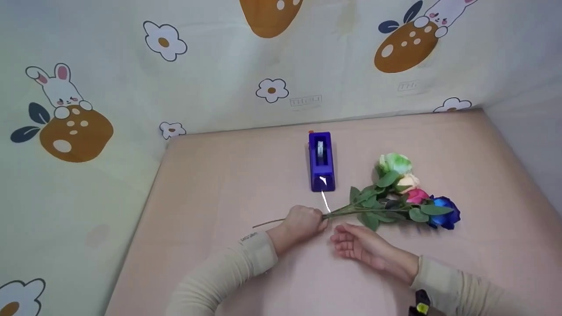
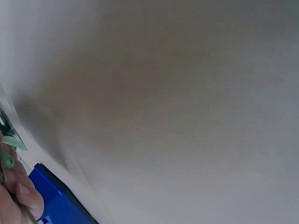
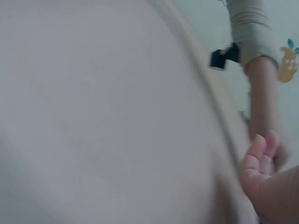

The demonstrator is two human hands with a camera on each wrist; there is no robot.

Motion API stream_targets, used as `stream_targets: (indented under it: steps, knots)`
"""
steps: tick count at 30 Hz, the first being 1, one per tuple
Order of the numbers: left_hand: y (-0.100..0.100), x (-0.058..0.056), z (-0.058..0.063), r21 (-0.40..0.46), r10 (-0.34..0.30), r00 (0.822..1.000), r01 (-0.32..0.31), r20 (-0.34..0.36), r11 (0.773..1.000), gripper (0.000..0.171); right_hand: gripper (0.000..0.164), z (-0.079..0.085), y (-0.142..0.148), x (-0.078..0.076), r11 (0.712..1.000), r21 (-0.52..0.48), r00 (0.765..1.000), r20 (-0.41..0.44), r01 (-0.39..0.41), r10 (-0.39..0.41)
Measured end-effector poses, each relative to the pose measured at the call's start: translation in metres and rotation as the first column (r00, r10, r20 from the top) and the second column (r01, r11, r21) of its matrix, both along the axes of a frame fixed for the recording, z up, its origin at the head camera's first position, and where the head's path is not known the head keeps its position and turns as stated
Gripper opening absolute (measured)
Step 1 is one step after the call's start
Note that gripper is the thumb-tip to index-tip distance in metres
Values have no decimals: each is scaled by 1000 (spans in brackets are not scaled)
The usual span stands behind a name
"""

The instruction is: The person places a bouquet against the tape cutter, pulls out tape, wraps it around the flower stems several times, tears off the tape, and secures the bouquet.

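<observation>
My left hand [image 1: 304, 223] grips the thin stems [image 1: 347, 212] of a bunch of artificial flowers; its curled fingers also show at the lower left of the left wrist view. The blooms fan out to the right: a green one [image 1: 395, 163], a cream one, a pink one [image 1: 417, 195] and a blue rose [image 1: 445, 213], among green leaves. From the blue tape dispenser [image 1: 322, 170], a strip of clear tape [image 1: 325, 202] runs down to the stems beside my left hand. Just below them, my right hand [image 1: 359, 246] holds nothing, its fingers loosely bent and palm turned inward.
The table [image 1: 219, 175] has a pale pink cover. Behind it and at its left hangs a cloth [image 1: 210, 87] printed with rabbits and flowers. A dark device with a yellow spot [image 1: 422, 307] sits by the right sleeve.
</observation>
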State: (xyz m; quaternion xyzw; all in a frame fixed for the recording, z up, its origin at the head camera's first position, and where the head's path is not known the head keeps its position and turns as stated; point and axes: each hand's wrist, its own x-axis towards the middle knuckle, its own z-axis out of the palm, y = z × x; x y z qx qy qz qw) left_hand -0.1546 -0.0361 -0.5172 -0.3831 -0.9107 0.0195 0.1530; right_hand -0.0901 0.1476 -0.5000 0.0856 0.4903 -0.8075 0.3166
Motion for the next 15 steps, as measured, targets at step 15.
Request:
stream_targets:
  steps: [15]
  knots:
    - [4,5,-3,62,5,991,4,-133,998,41,25,-21,-27,-26,877,-7,877,4,481,-481]
